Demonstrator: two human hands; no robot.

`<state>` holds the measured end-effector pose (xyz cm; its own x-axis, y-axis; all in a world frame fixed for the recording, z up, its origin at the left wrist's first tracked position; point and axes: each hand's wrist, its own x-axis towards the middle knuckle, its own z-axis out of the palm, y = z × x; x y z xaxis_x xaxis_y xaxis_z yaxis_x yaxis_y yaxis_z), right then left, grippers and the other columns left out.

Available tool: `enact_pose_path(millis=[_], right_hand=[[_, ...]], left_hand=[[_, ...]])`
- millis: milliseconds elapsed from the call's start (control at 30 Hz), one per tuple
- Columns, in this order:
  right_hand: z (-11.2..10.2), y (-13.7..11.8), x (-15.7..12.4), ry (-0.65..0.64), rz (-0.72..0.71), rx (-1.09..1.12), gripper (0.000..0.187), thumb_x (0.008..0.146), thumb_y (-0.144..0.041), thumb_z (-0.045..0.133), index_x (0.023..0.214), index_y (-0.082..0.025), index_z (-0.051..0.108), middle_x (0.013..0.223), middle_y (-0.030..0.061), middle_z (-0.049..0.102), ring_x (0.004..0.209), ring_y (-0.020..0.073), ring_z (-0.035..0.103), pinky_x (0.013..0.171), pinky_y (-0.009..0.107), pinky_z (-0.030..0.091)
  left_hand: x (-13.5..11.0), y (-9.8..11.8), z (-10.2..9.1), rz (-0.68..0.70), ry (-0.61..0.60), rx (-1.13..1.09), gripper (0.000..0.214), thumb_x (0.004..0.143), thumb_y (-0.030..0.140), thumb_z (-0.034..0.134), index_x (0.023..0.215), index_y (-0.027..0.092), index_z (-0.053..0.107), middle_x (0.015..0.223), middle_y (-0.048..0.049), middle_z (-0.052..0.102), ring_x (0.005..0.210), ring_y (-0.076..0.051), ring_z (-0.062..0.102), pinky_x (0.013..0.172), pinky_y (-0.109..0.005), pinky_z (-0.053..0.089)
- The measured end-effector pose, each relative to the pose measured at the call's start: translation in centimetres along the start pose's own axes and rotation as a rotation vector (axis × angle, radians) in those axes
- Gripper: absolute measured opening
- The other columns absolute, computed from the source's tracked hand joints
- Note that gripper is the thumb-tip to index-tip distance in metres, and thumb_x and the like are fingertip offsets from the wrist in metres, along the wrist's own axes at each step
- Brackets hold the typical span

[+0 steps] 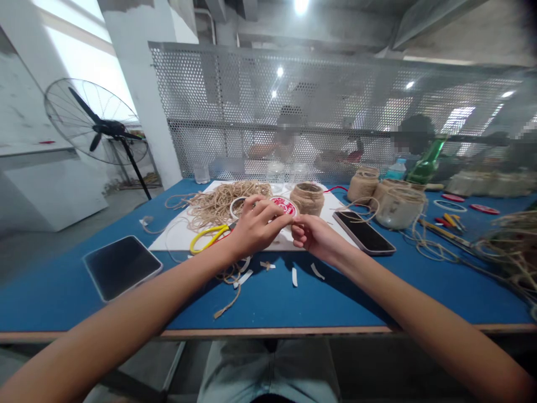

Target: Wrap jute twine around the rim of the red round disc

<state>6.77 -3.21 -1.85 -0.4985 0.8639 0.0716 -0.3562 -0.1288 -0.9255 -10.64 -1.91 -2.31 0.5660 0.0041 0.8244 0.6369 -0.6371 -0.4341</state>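
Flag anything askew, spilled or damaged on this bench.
Mild clutter: white scraps lie scattered on the blue tabletop in front of the white board, and a loose twine end trails toward the near edge. The green bottle looks tilted, though that may be lens distortion. No spill or breakage visible.

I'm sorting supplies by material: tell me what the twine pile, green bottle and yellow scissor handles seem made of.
Twine pile: probably jute, matte, tan and fibrous. Green bottle: likely glass, glossy and see-through, with bright highlights. Yellow scissor handles: perhaps plastic, smooth and evenly coloured.
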Motion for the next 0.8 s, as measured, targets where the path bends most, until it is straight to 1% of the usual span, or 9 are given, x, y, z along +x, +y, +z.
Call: enact_pose_path(millis=[133,233,300,533,600,700,800], right_hand=[[-0.4,0.1,0.3,0.053,0.013,-0.037,0.018,0.071,-0.024,0.055,0.057,-0.016,0.047,0.048,-0.0060,0.039,0.041,0.0049,0.032,0.042,0.021,0.029],[-0.5,0.1,0.3,0.057,-0.004,-0.071,0.017,0.071,-0.025,0.054,0.059,-0.015,0.049,0.049,-0.0051,0.042,0.042,0.0056,0.035,0.043,0.021,0.031],[-0.6,0.0,0.2,0.056,-0.019,-0.106,0.017,0.073,-0.026,0.054,0.061,-0.015,0.050,0.051,-0.0045,0.043,0.043,0.0059,0.037,0.044,0.021,0.032],[-1.0,-0.8,0.3,0.108,-0.054,-0.145,0.018,0.073,-0.025,0.051,0.057,-0.016,0.048,0.049,-0.0046,0.042,0.043,0.0058,0.038,0.045,0.022,0.035],[-1.1,-1.0,0.4,0.126,-0.050,-0.144,0.019,0.072,-0.024,0.050,0.055,-0.016,0.047,0.049,-0.0044,0.042,0.042,0.0059,0.038,0.044,0.021,0.035],[-1.2,-1.1,0.4,0.119,-0.046,-0.141,0.020,0.072,-0.024,0.050,0.055,-0.016,0.047,0.048,-0.0045,0.041,0.042,0.0057,0.036,0.044,0.021,0.035],[-1.1,-1.2,0.4,0.116,-0.044,-0.142,0.020,0.072,-0.025,0.051,0.055,-0.016,0.047,0.048,-0.0049,0.040,0.042,0.0055,0.035,0.043,0.021,0.035]], left_hand=[[0.0,0.1,0.1,-0.016,-0.048,0.002,0.026,0.076,0.016,0.056,0.099,0.028,0.058,0.082,0.0005,0.059,0.083,-0.015,0.046,0.088,-0.036,0.030],[0.1,0.2,0.0,-0.023,-0.091,-0.007,0.036,0.075,0.014,0.055,0.107,0.030,0.055,0.085,0.0003,0.059,0.084,-0.015,0.047,0.090,-0.037,0.030],[0.2,0.2,-0.2,-0.029,-0.102,-0.015,0.037,0.075,0.015,0.055,0.109,0.030,0.054,0.089,-0.0003,0.059,0.085,-0.015,0.048,0.089,-0.038,0.029],[0.1,-0.1,-0.3,-0.051,-0.135,-0.011,0.030,0.076,0.019,0.055,0.105,0.026,0.054,0.095,-0.0024,0.059,0.092,-0.017,0.049,0.090,-0.040,0.029],[0.1,-0.2,-0.2,-0.064,-0.110,0.003,0.027,0.075,0.019,0.055,0.102,0.025,0.055,0.092,-0.0019,0.059,0.089,-0.017,0.050,0.089,-0.039,0.030],[0.3,-0.3,-0.2,-0.071,-0.077,0.028,0.021,0.076,0.015,0.054,0.095,0.024,0.055,0.086,0.0002,0.060,0.083,-0.015,0.051,0.087,-0.038,0.031],[0.4,-0.3,-0.3,-0.079,-0.078,0.045,0.016,0.077,0.016,0.053,0.090,0.024,0.055,0.082,0.0015,0.060,0.080,-0.014,0.051,0.086,-0.037,0.031]])
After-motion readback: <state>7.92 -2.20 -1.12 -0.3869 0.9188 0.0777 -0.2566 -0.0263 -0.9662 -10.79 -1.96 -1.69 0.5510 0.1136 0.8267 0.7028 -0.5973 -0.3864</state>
